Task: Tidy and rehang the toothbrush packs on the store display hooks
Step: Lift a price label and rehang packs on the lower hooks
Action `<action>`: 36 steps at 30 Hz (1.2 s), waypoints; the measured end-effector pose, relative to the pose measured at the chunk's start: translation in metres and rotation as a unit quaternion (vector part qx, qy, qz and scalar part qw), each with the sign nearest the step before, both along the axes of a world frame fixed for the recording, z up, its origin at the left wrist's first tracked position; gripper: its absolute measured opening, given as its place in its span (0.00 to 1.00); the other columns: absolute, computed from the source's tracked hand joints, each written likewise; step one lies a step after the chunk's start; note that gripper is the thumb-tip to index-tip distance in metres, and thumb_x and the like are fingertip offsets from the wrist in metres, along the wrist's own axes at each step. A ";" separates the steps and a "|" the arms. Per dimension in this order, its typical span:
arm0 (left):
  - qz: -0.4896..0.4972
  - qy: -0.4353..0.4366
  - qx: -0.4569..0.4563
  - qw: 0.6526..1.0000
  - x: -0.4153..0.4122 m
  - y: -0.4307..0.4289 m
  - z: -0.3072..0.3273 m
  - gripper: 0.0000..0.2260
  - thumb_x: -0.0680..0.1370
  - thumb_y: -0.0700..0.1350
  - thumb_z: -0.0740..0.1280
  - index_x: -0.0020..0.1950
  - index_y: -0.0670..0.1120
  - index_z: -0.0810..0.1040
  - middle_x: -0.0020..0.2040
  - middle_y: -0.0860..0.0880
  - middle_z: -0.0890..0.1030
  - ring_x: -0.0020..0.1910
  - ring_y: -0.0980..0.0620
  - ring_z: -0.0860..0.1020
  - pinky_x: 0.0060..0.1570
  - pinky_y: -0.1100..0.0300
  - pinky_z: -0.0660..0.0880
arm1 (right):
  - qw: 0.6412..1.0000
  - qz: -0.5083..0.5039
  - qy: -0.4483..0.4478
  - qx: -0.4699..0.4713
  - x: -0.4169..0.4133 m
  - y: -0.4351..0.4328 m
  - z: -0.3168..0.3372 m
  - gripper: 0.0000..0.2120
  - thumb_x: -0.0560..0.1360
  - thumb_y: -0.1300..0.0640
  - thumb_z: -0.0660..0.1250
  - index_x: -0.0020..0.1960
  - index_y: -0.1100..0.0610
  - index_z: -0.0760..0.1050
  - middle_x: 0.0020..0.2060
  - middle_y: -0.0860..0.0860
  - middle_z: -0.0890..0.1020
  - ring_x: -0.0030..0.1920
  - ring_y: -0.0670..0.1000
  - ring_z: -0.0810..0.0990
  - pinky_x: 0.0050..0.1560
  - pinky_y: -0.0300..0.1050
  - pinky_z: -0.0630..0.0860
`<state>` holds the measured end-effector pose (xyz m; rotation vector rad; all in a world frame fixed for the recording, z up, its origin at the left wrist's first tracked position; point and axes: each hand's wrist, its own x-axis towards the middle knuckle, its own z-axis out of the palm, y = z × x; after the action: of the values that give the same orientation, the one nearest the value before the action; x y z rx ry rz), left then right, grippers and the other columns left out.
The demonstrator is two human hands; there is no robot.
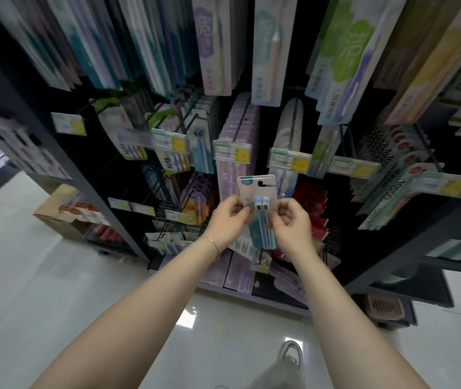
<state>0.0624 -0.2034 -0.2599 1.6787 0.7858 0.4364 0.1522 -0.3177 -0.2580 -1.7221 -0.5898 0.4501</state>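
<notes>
Toothbrush pack (258, 192): held in mid-air in front of the middle row of display hooks (241, 122), on none of them.
Pack's long axis: upright; the hang-hole tab points up toward the rack, and the blue handles run down between the wrists.
Writing on the pack: a small dark mark near the left thumb, too blurred to read.
Left hand (227, 220): fingers curled, pinching the pack's left edge; a thin bracelet (213, 244) is on the wrist.
Right hand (293, 223): fingers curled round the pack's right edge.
Readable print: "10000" repeated on the hanging packs at the right (390, 189); a large Chinese character on the green pack above (344, 49).
Price tags (232, 153): green and yellow, at the hook tips; the print is too small to read.
</notes>
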 end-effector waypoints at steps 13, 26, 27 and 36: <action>0.073 -0.019 0.016 0.997 -0.083 0.051 0.030 0.08 0.80 0.37 0.61 0.43 0.47 0.74 0.40 0.47 0.79 0.40 0.50 0.78 0.38 0.67 0.76 | 0.997 0.074 -0.014 0.022 -0.070 0.064 0.027 0.06 0.78 0.65 0.62 0.47 0.56 0.74 0.39 0.48 0.80 0.35 0.47 0.78 0.39 0.42 0.78; 0.098 0.057 0.001 0.994 -0.096 0.118 0.004 0.04 0.80 0.39 0.62 0.51 0.40 0.75 0.44 0.44 0.81 0.47 0.44 0.82 0.51 0.53 0.77 | 0.992 0.125 0.006 -0.005 -0.077 0.136 -0.003 0.08 0.78 0.66 0.61 0.46 0.55 0.72 0.42 0.50 0.79 0.39 0.46 0.79 0.40 0.37 0.76; 0.094 0.065 -0.004 0.993 -0.094 0.125 0.001 0.04 0.80 0.38 0.62 0.51 0.41 0.76 0.44 0.44 0.81 0.47 0.44 0.82 0.52 0.51 0.77 | 0.992 0.123 0.012 -0.011 -0.075 0.143 -0.005 0.07 0.78 0.66 0.61 0.47 0.56 0.73 0.43 0.50 0.79 0.39 0.46 0.79 0.39 0.35 0.76; 0.053 0.116 -0.032 0.991 -0.065 0.202 -0.025 0.03 0.79 0.42 0.64 0.48 0.48 0.78 0.48 0.42 0.83 0.48 0.42 0.82 0.54 0.41 0.78 | 0.996 0.064 0.054 -0.043 -0.054 0.209 -0.024 0.08 0.78 0.66 0.61 0.46 0.55 0.74 0.40 0.52 0.79 0.37 0.49 0.78 0.33 0.30 0.73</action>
<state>-0.0022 -0.0019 -0.2851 1.6523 1.0526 0.2876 0.0980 -0.1090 -0.2819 -1.7361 -0.6111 0.6639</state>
